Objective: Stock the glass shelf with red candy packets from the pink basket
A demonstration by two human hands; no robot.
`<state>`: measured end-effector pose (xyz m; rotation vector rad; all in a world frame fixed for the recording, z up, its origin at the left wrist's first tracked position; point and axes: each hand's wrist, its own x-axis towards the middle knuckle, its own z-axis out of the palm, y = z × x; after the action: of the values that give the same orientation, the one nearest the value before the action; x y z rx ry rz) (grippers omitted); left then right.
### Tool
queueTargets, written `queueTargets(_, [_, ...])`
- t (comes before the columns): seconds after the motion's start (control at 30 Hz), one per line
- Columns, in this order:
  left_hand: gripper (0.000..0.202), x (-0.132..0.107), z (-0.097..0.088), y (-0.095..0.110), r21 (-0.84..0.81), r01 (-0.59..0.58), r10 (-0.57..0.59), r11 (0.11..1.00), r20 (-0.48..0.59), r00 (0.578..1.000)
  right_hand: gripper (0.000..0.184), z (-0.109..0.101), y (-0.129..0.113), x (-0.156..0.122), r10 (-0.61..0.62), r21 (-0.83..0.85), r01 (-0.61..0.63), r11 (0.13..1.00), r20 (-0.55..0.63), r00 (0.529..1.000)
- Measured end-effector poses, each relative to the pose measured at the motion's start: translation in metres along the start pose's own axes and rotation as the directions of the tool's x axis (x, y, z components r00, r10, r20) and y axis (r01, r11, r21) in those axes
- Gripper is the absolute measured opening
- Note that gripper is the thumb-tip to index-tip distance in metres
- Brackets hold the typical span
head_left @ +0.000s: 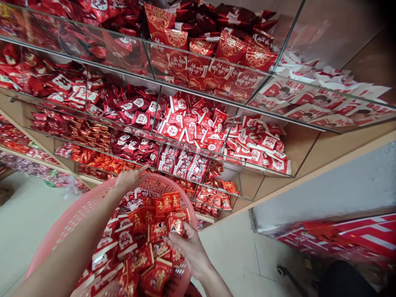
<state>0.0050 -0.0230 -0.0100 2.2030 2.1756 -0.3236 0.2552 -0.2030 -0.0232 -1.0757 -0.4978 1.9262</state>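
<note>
A pink plastic basket with a perforated wall holds many small red and gold candy packets and red-and-white ones. At the basket's far rim is my left hand, its fingers closed over the edge and partly hidden. Over the right side of the basket, my right hand pinches a small red packet between thumb and fingers. More packets lie just below that hand, inside the basket.
Stepped shelves with glass fronts rise in front, their compartments filled with red packets. White-and-red packets fill the upper right compartment. Red printed sheets or boxes and a dark chair leg are at right on the tiled floor.
</note>
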Motion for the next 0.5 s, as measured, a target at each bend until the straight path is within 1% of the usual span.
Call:
queueTargets(0.17, [0.064, -0.0009, -0.002, -0.0004, -0.037, 0.008, -0.007, 0.999, 0.026, 1.0, 0.048, -0.0017, -0.0008, -0.0016, 0.031, -0.079, -0.027, 0.997, 0.056, 0.998])
queueTargets(0.27, [0.063, -0.0015, -0.0028, -0.0009, -0.033, 0.012, -0.011, 0.999, 0.02, 1.0, 0.047, -0.0025, 0.0012, -0.0016, 0.023, -0.108, -0.014, 0.994, 0.084, 0.996])
queueTargets(0.43, [0.063, -0.0003, -0.0015, -0.0014, -0.02, 0.006, -0.006, 1.0, 0.015, 1.0, 0.034, 0.0014, 0.0002, -0.0023, -0.029, -0.072, 0.038, 0.997, 0.125, 0.992])
queueTargets(0.5, [0.063, 0.0007, -0.0006, -0.0015, -0.026, 0.005, -0.005, 1.0, 0.019, 1.0, 0.032, 0.0038, -0.0027, -0.0033, -0.035, -0.064, 0.043, 0.997, 0.126, 0.991])
